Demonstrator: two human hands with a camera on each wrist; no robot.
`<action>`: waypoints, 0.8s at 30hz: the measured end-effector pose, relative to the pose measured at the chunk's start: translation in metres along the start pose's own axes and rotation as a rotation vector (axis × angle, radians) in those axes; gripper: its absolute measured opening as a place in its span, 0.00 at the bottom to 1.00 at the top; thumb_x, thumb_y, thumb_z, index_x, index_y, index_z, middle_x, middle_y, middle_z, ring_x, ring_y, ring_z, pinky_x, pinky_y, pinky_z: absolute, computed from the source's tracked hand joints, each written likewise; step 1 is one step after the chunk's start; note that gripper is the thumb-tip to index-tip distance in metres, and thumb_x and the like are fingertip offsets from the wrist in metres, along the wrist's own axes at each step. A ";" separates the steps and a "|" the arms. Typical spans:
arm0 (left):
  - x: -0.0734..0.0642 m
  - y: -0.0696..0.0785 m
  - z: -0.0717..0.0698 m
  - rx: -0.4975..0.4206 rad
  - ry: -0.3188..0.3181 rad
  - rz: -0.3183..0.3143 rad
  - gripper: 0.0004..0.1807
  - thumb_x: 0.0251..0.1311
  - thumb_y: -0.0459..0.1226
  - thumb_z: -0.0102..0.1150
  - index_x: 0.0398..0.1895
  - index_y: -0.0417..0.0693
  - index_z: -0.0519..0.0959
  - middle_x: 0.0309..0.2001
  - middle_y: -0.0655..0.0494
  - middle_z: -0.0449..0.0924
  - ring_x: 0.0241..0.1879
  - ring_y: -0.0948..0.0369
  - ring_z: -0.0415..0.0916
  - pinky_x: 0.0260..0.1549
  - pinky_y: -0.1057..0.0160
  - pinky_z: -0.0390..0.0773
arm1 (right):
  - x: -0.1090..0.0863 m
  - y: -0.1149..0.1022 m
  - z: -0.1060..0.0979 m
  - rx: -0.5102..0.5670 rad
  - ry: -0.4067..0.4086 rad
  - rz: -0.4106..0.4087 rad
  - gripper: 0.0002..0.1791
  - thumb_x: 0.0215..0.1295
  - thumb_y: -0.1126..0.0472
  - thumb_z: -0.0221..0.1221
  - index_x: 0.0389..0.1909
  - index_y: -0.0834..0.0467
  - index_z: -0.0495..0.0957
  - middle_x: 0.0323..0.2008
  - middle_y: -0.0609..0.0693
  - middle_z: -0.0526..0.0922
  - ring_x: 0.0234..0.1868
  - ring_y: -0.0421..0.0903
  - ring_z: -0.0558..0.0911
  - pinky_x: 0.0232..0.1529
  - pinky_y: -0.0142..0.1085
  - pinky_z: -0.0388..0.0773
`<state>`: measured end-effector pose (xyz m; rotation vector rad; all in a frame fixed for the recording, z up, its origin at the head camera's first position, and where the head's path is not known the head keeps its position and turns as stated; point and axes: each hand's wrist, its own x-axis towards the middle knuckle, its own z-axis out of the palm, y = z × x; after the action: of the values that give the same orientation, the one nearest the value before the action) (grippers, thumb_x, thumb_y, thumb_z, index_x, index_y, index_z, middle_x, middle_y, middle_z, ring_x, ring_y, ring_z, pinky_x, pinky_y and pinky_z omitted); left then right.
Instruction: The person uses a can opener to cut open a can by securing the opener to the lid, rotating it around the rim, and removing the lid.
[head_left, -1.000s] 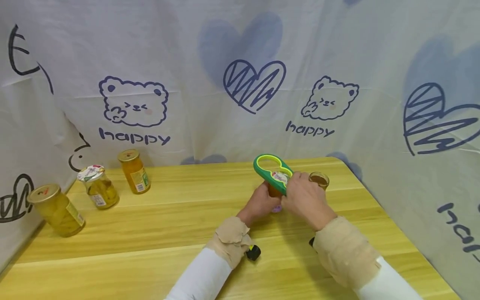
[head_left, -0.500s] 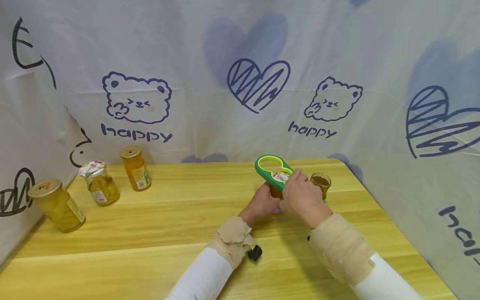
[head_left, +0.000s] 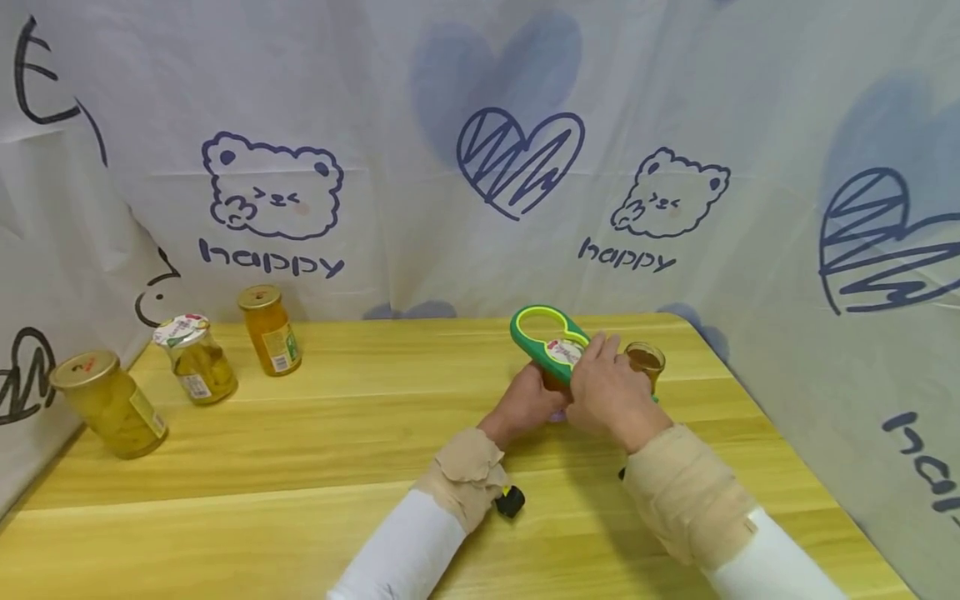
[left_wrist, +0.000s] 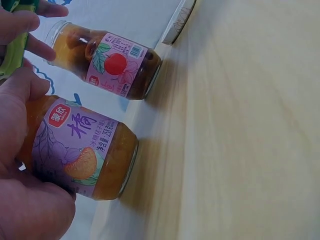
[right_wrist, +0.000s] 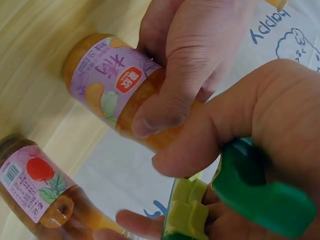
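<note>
In the head view my left hand (head_left: 525,404) grips a glass jar of tangerines with a purple label (left_wrist: 80,145), thumb and fingers wrapped round its body. My right hand (head_left: 611,392) holds a green and yellow jar opener (head_left: 553,364), whose frame lies over the jar's printed lid (head_left: 564,351). Part of that lid shows through the smaller ring, beside my right fingers. The right wrist view has the opener's green handle (right_wrist: 265,205) in the curled right hand, with the thumb close to the jar's neck. Fingers hide the rest of the lid.
Just right of my hands stands a lidless jar with dark contents and a red-fruit label (left_wrist: 115,62). A flat lid (left_wrist: 179,21) lies beyond it. Three closed jars, one tall and orange (head_left: 272,333), stand at the table's left. Printed cloth (head_left: 405,167) hangs behind the table.
The head view has tilted slightly downward, so the scene sits a little higher. Both hands keep their hold on the jar and the opener, with hardly any visible motion.
</note>
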<state>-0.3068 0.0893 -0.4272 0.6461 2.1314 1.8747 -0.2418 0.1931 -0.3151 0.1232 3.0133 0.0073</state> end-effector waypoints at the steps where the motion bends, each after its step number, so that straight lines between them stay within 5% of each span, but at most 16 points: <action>1: 0.000 0.000 0.000 0.000 0.001 -0.004 0.33 0.66 0.33 0.65 0.73 0.45 0.67 0.68 0.45 0.76 0.62 0.54 0.76 0.63 0.55 0.79 | 0.000 0.000 0.000 -0.003 -0.003 0.002 0.59 0.59 0.48 0.69 0.74 0.79 0.44 0.67 0.78 0.61 0.57 0.68 0.75 0.53 0.63 0.81; 5: 0.002 0.000 0.000 0.007 0.001 -0.016 0.33 0.66 0.32 0.65 0.73 0.46 0.67 0.68 0.45 0.76 0.58 0.56 0.76 0.56 0.60 0.81 | 0.003 -0.001 -0.001 -0.021 -0.011 0.007 0.54 0.58 0.48 0.70 0.69 0.79 0.51 0.54 0.72 0.67 0.47 0.63 0.76 0.47 0.59 0.83; 17: 0.003 0.003 0.001 -0.031 0.004 -0.032 0.33 0.63 0.26 0.59 0.73 0.43 0.67 0.66 0.40 0.77 0.43 0.58 0.79 0.31 0.67 0.81 | 0.004 -0.006 -0.003 -0.116 0.004 -0.059 0.44 0.58 0.46 0.70 0.54 0.79 0.62 0.40 0.68 0.71 0.34 0.58 0.79 0.38 0.53 0.86; 24: 0.007 0.001 0.009 0.010 0.140 0.033 0.30 0.54 0.22 0.63 0.64 0.36 0.76 0.60 0.39 0.83 0.54 0.56 0.79 0.55 0.65 0.79 | 0.005 -0.002 -0.004 -0.124 -0.008 -0.124 0.44 0.59 0.48 0.70 0.55 0.81 0.61 0.39 0.68 0.70 0.35 0.56 0.78 0.38 0.50 0.87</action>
<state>-0.3084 0.1001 -0.4266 0.5711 2.2291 1.9819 -0.2473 0.1918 -0.3116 -0.0756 2.9967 0.1815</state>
